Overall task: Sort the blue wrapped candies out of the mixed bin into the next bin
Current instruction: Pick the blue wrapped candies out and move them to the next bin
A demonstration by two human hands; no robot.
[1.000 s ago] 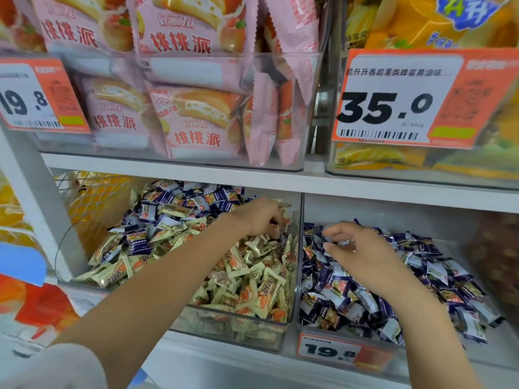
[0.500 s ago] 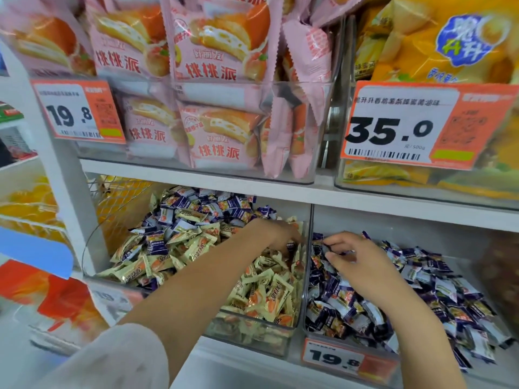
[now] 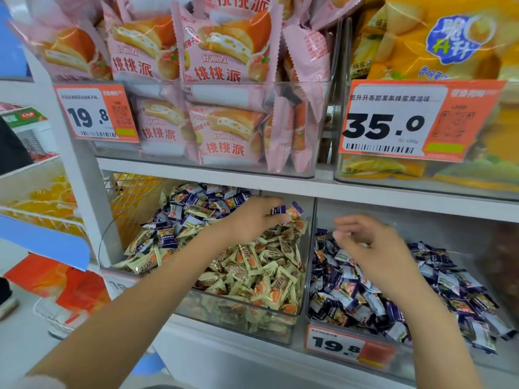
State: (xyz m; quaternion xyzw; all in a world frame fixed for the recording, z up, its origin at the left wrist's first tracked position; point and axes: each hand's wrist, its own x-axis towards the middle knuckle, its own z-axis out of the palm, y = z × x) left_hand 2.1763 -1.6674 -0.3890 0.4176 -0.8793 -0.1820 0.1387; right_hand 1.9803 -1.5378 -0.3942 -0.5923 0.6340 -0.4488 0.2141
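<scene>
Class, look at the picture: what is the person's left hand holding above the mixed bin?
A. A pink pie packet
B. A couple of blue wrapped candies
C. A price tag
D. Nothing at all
B: the left hand pinches blue wrapped candies at its fingertips over the mixed bin, while the right hand hovers with fingers loose over the next bin.

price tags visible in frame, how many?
4. One 19.8 tag on the pink-pastry bin, upper left; the 35.0 tag upper right; a 19.8 tag on the blue-candy bin; a blurred tag partly hidden behind the left forearm.
</scene>
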